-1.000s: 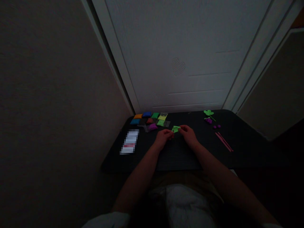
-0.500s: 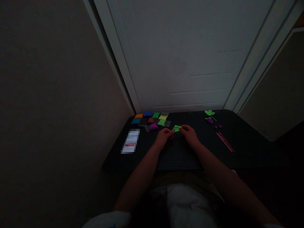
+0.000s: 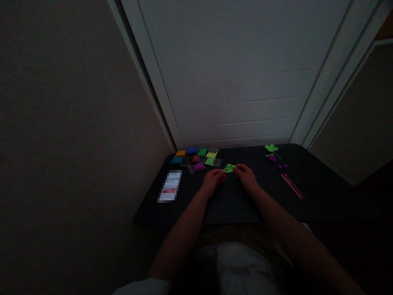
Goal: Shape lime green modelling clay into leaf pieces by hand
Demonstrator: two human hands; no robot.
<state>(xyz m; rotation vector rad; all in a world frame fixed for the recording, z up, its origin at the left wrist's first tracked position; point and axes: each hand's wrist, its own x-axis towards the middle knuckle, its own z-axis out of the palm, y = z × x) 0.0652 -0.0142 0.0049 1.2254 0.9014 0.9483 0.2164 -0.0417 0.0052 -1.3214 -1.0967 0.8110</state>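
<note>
Both of my hands meet over the middle of a dark table (image 3: pixel 322 192). My left hand (image 3: pixel 213 180) and my right hand (image 3: pixel 245 175) each pinch a small bright green piece (image 3: pixel 229 168), which looks like a packet or lump of clay held between the fingertips just above the table. The room is dim, so the piece's exact shape is hard to make out.
Several small coloured packets (image 3: pixel 196 157) lie in rows at the table's back left. A blurred white card (image 3: pixel 170 186) lies left of my hands. A green leaf shape with purple balls (image 3: pixel 272 153) and thin pink sticks (image 3: pixel 291 185) lie to the right. A white door stands behind.
My hands and the green piece have stayed almost where they were; the view has tipped slightly, so everything sits a little lower in the picture.
</note>
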